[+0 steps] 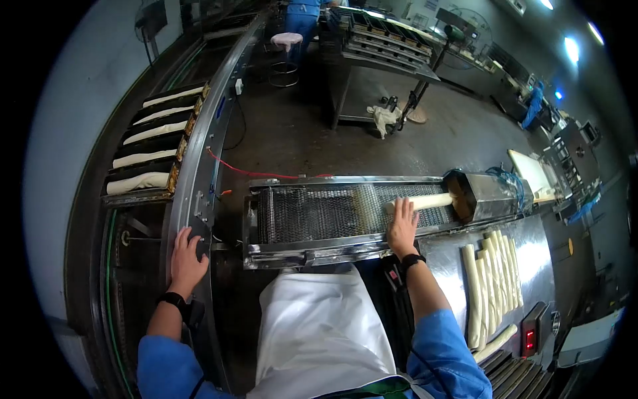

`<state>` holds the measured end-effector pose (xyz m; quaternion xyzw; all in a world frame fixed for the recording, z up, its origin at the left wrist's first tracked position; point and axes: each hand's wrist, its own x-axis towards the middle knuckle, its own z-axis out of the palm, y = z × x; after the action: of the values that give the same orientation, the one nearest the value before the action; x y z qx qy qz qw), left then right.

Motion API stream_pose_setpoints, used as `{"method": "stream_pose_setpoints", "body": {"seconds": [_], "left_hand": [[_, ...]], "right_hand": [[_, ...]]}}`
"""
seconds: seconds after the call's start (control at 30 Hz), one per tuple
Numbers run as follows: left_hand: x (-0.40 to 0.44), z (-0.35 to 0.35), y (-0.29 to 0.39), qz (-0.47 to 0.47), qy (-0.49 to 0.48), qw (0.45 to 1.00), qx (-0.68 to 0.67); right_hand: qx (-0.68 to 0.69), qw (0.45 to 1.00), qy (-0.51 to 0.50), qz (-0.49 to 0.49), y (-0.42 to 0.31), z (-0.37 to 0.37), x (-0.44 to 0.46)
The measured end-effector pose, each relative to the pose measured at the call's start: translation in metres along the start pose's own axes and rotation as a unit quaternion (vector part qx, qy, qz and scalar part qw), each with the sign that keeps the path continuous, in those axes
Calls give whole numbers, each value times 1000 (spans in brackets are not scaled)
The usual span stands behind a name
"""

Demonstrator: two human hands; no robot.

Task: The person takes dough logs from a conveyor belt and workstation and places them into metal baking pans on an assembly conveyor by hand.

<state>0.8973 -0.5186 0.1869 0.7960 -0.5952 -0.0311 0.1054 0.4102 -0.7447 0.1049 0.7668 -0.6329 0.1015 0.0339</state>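
Observation:
My right hand [402, 227] reaches over the near side of a mesh conveyor [312, 211], its fingers stretched out at the left end of a long dough roll [432, 201]. That roll's right end lies at the opening of a metal housing [488, 196]. On the left, my left hand [187, 261] rests with its fingers apart on the metal rail [193, 179] of a long conveyor line, holding nothing. Beyond that rail sits a dark multi-slot pan [176, 179] with a dough strip in each slot.
Several dough rolls [492, 286] lie on a steel table [537, 256] at the right, beside a red digital display [530, 339]. Farther back are a stool [286, 41], a table stacked with pans [385, 40], a red cable [246, 171] and two people in blue.

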Motion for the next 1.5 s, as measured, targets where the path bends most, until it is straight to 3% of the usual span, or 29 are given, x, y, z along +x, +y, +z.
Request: {"method": "stream_pose_setpoints", "body": {"seconds": [0.27,0.33,0.43,0.5,0.53,0.57,0.6,0.67,0.77,0.8,0.9,0.93,0.97,1.0,1.03,1.07,1.17,1.2,1.27,1.37,1.5], "left_hand": [[7,-4,-1,-13,-19,1000,-2],[4,3,-5,10,23,1000,-9],[3,7,-6,15,34,999,-13],[4,5,-5,7,30,999,-9],[5,5,-4,-3,26,1000,-6],[5,5,-3,-1,27,1000,-7],[5,5,-3,0,25,1000,-10],[4,6,-4,3,20,1000,-15],[4,7,-5,12,21,1000,-1],[4,5,-5,10,19,1000,-3],[4,6,-5,10,21,1000,-3],[4,7,-5,10,28,1000,-1],[5,8,-6,11,27,1000,-1],[4,9,-7,17,33,999,2],[4,9,-8,24,39,999,6],[3,10,-8,25,37,999,6],[3,8,-6,20,29,999,8],[3,10,-7,20,27,999,10],[3,11,-7,17,28,999,13],[3,8,-5,19,26,999,15],[3,10,-6,8,1,1000,18]], "right_hand": [[-74,994,3,-86,-49,-17,22],[-84,991,11,-104,-54,-32,20],[-89,990,-69,-86,-55,-44,23],[59,996,-56,-38,-42,-42,24],[158,984,62,-56,-19,-24,21],[352,935,34,34,0,-27,14],[528,840,4,122,18,-31,6],[708,651,71,266,36,-81,-39],[726,568,163,352,125,-67,-123],[703,572,198,374,165,-45,-163],[502,699,236,452,237,-3,-266],[441,698,204,526,211,-41,-280],[251,774,180,552,183,-64,-281],[48,818,146,555,167,-80,-284],[-81,867,73,487,164,-87,-294],[-82,866,72,488,160,-90,-294],[-53,925,185,328,133,-90,-268],[-104,936,123,313,119,-91,-255],[-175,935,138,277,108,-61,-240],[-135,958,114,227,115,-52,-224],[-114,961,72,242,118,-58,-207]]}}
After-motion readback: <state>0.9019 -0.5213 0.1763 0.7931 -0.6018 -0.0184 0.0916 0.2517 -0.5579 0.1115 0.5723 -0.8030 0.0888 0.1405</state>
